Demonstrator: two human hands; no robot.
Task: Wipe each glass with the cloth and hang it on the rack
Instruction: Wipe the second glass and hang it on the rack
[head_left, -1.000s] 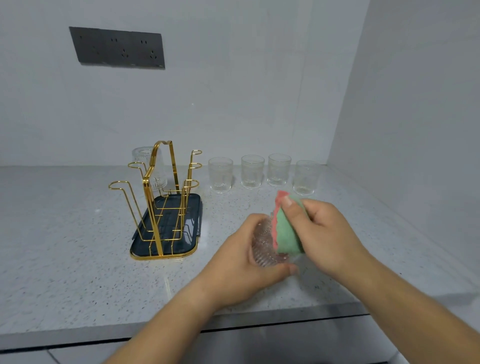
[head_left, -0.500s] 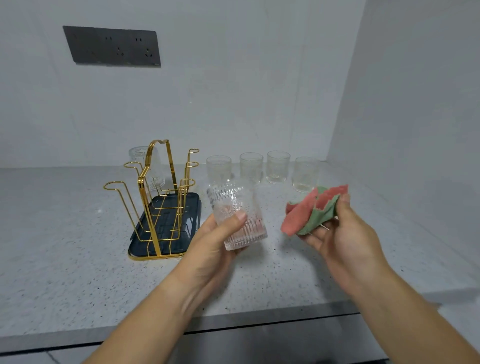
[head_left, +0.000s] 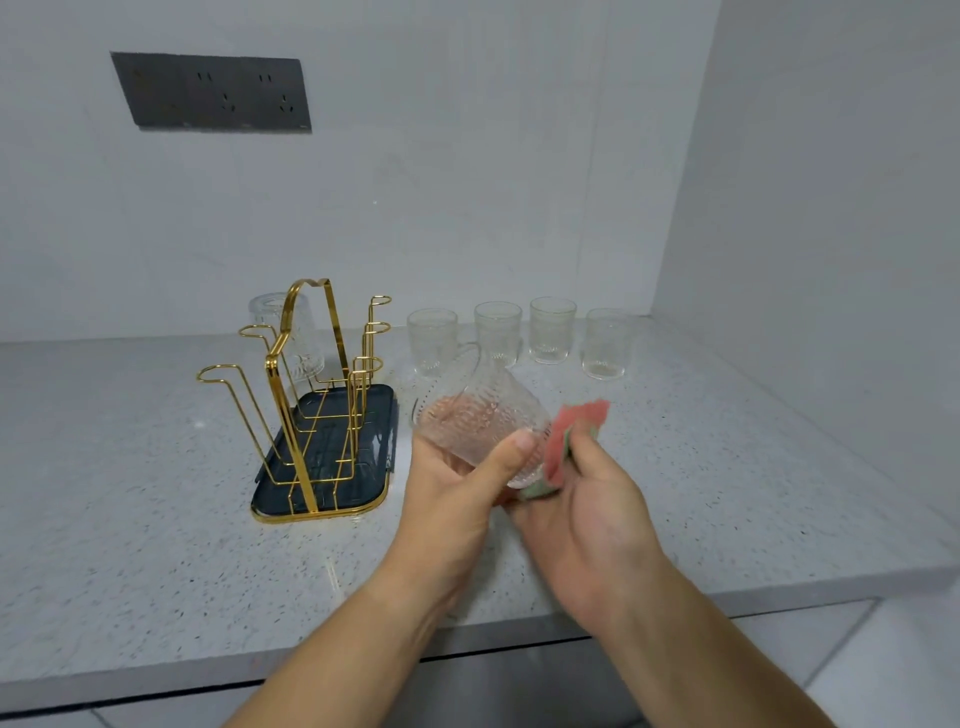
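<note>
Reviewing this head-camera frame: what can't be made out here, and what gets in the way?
All in the head view:
1. Most of the cloth is hidden by the right hand and the held glass.
2. Fingers of the left hand behind that glass show only as a blur through its ribs.
3. The peg under the hung glass is covered by the rack handle.
4. Whether the row glasses are wiped: too small to tell.

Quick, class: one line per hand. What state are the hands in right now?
Left hand: closed around the glass, holding it tilted.
Right hand: closed on the cloth, at the glass's side.
</note>
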